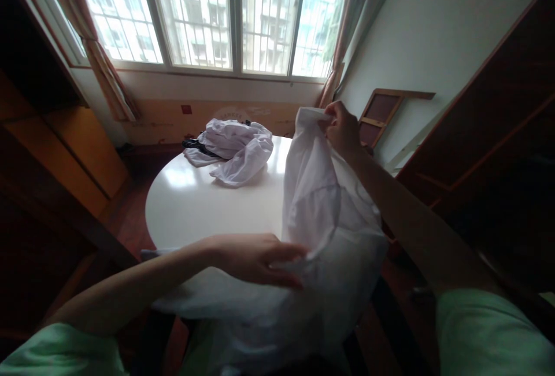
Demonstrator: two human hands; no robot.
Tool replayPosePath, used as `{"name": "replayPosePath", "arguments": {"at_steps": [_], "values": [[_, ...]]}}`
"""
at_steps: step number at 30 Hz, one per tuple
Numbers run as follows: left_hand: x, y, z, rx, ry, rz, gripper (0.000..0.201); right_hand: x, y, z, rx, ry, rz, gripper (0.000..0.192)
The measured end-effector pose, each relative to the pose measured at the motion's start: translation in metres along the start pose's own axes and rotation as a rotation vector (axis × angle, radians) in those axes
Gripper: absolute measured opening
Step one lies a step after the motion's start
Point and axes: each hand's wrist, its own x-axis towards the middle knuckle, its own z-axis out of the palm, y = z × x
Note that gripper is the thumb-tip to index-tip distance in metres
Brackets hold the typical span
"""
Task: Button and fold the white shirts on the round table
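Observation:
A thin white shirt (pixel 312 196) hangs from my right hand (pixel 342 127), which pinches it by one end above the right side of the table. Its lower part spreads over the table's near edge and down toward my lap. My left hand (pixel 260 257) lies low against the cloth, thumb and fingers apart, with the fingertips touching a fold. The palm side of that hand is hidden. At the far side of the round white table (pixel 208 208) rests a crumpled pile of pale clothes (pixel 238 142), with a dark piece at its left.
Beyond the table is a barred window (pixel 234 17) with tied curtains (pixel 99 75). A wooden frame-like piece (pixel 381 113) leans by the right wall. Wooden cabinets (pixel 82 150) stand left, and dark wooden furniture (pixel 485 104) rises on the right.

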Motion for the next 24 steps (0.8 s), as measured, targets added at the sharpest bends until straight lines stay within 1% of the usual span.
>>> {"name": "replayPosePath", "arguments": {"at_steps": [1, 2, 3, 4, 5, 7, 8, 9, 10, 11, 12, 13, 14, 15, 16, 18, 19, 20, 21, 22, 24], "values": [[0.007, 0.006, 0.003, -0.093, -0.114, 0.064, 0.029, -0.003, -0.007, 0.004, 0.086, -0.035, -0.029, 0.012], [0.012, 0.006, 0.002, -0.172, -0.183, 0.105, 0.032, -0.007, -0.014, 0.008, 0.183, -0.079, -0.054, 0.013], [0.016, 0.002, -0.002, -0.239, -0.180, 0.124, 0.031, -0.011, -0.019, 0.011, 0.284, -0.128, -0.072, 0.015], [0.019, -0.006, -0.009, -0.294, -0.093, 0.127, 0.028, -0.014, -0.022, 0.013, 0.385, -0.182, -0.090, 0.018], [0.021, -0.017, -0.019, -0.341, 0.075, 0.123, 0.027, -0.016, -0.025, 0.014, 0.482, -0.235, -0.108, 0.022], [0.022, -0.043, -0.042, -0.389, 0.623, 0.131, 0.030, -0.020, -0.025, 0.014, 0.653, -0.323, -0.139, 0.029], [0.022, -0.055, -0.053, -0.380, 0.839, 0.153, 0.035, -0.021, -0.025, 0.014, 0.721, -0.361, -0.151, 0.031], [0.024, -0.064, -0.061, -0.374, 0.954, 0.174, 0.047, -0.023, -0.024, 0.014, 0.774, -0.399, -0.159, 0.033], [0.026, -0.071, -0.068, -0.381, 0.996, 0.181, 0.056, -0.025, -0.024, 0.016, 0.810, -0.440, -0.163, 0.036], [0.030, -0.074, -0.071, -0.397, 0.984, 0.180, 0.061, -0.027, -0.024, 0.018, 0.829, -0.482, -0.165, 0.038], [0.034, -0.076, -0.071, -0.419, 0.940, 0.165, 0.062, -0.030, -0.025, 0.021, 0.829, -0.518, -0.166, 0.040], [0.039, -0.076, -0.070, -0.446, 0.892, 0.138, 0.059, -0.033, -0.028, 0.024, 0.814, -0.538, -0.167, 0.041], [0.045, -0.076, -0.067, -0.475, 0.862, 0.104, 0.054, -0.037, -0.032, 0.026, 0.781, -0.531, -0.166, 0.042], [0.050, -0.076, -0.063, -0.505, 0.860, 0.068, 0.049, -0.042, -0.036, 0.027, 0.733, -0.492, -0.164, 0.041], [0.055, -0.077, -0.060, -0.535, 0.888, 0.034, 0.044, -0.049, -0.043, 0.026, 0.673, -0.424, -0.165, 0.040], [0.063, -0.083, -0.055, -0.587, 1.001, -0.015, 0.036, -0.069, -0.058, 0.020, 0.529, -0.271, -0.199, 0.037], [0.066, -0.087, -0.055, -0.604, 1.063, -0.032, 0.032, -0.082, -0.066, 0.015, 0.457, -0.224, -0.245, 0.036], [0.068, -0.092, -0.055, -0.617, 1.122, -0.054, 0.030, -0.098, -0.075, 0.010, 0.394, -0.234, -0.322, 0.034], [0.069, -0.096, -0.056, -0.625, 1.174, -0.081, 0.028, -0.115, -0.083, 0.005, 0.341, -0.309, -0.431, 0.030], [0.070, -0.099, -0.058, -0.629, 1.219, -0.114, 0.026, -0.134, -0.090, 0.001, 0.297, -0.438, -0.566, 0.028], [0.071, -0.103, -0.065, -0.622, 1.295, -0.171, 0.026, -0.170, -0.099, -0.003, 0.200, -0.809, -0.865, 0.032]]}}
